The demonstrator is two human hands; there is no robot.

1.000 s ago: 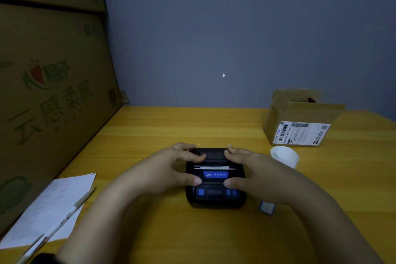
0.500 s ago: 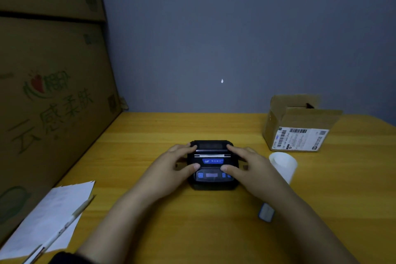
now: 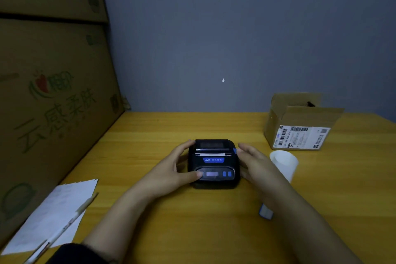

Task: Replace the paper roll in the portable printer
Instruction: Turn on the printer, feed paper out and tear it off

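Observation:
A small black portable printer (image 3: 213,163) with a blue label and blue buttons lies flat on the wooden table (image 3: 192,221), lid closed, a white strip of paper showing at its slot. My left hand (image 3: 171,169) grips its left side, thumb on the front panel. My right hand (image 3: 255,163) is at the printer's right side with its fingers spread, fingertips by a blue latch; whether it touches the printer is unclear. A white paper roll (image 3: 284,162) lies on the table just right of my right hand.
An open cardboard box (image 3: 300,122) with a shipping label stands at the back right. Large cartons (image 3: 49,92) wall off the left side. A paper sheet (image 3: 53,214) with a pen (image 3: 70,223) lies at the front left. A small blue-grey object (image 3: 265,212) sits beside my right forearm.
The printer has slid away from me toward the table's middle. Both hands have come off the top of the printer and moved to its sides, the right one opening.

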